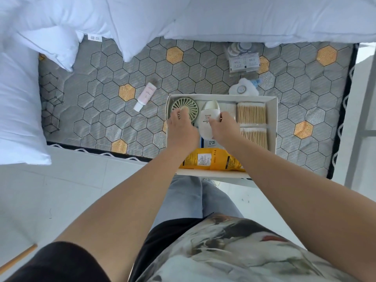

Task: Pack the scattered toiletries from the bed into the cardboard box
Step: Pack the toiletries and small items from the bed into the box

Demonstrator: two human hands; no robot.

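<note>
The cardboard box (272,123), white and open-topped, is set near the bed's front edge, toward its right corner. In it are seen a green fan (188,105), a white bottle (207,123), two bundles of cotton swabs (251,113) and a yellow packet (211,159). On the mattress a pink tube (145,96) is left lying tilted, left of the box; white sachets (243,62) and a white pouch (243,89) are left beyond the box's far wall.

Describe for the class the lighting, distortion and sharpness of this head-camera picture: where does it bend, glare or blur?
Head view: bright, even light with only faint shadows; the white pillows look washed out. The wide lens bends the mattress edges and stretches the forearms. Print on the white bottle, held over the box by the right hand, is too soft to read.
</note>
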